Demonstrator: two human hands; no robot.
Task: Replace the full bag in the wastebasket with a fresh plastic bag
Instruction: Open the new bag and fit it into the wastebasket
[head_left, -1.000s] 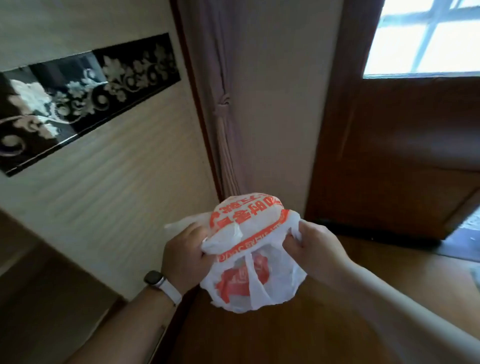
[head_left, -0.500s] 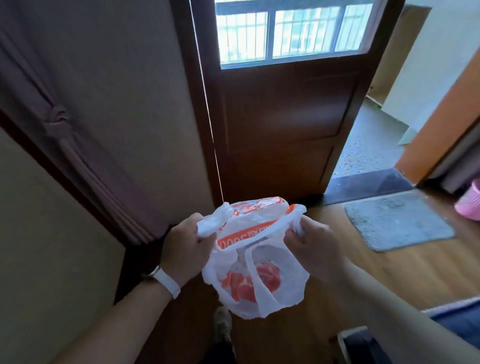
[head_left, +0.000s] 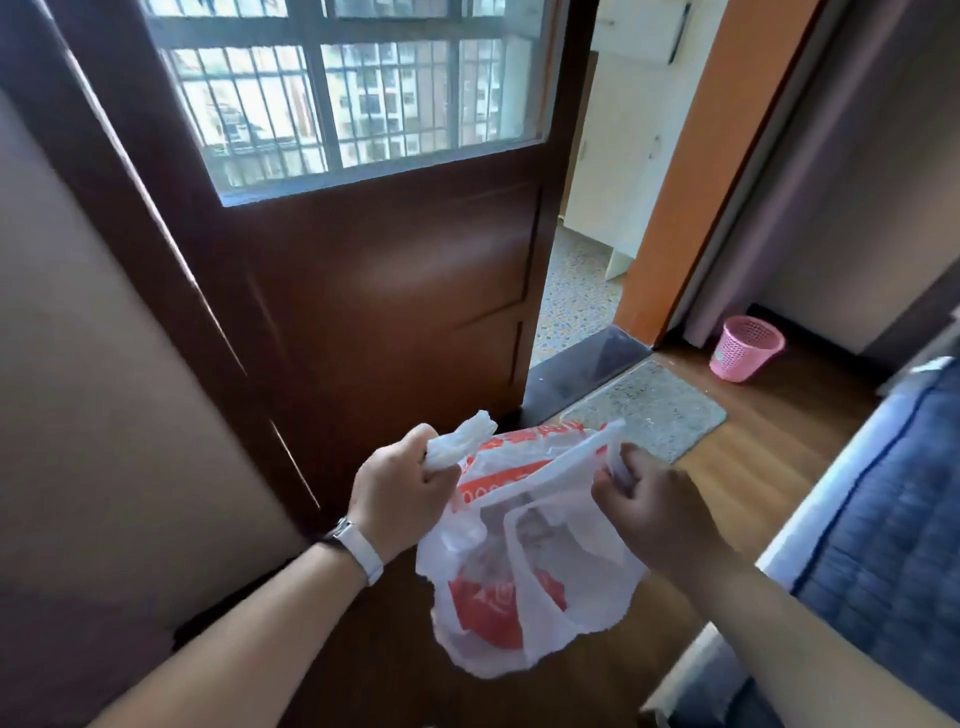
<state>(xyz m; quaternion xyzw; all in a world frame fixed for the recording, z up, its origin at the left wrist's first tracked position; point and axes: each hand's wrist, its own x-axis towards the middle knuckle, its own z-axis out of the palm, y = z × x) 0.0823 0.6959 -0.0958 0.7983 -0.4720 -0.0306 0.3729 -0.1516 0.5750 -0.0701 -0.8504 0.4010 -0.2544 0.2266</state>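
Now the view has swung right of where it was a moment ago — the pink wastebasket (head_left: 746, 349) shows by the far wall, well apart from the hands. The left hand (head_left: 400, 491) and right hand (head_left: 652, 501) each grip a handle of the plastic bag (head_left: 524, 566), spread between them. A grey mat (head_left: 657, 408) lies before the open door (head_left: 374, 260); a blue mattress (head_left: 883, 519) edges the right.

A home bedroom: wood floor (head_left: 769, 467), a brown door (head_left: 395, 291) with barred window, a doormat (head_left: 644, 410), a pink wastebasket (head_left: 746, 349), a blue bed (head_left: 883, 545).
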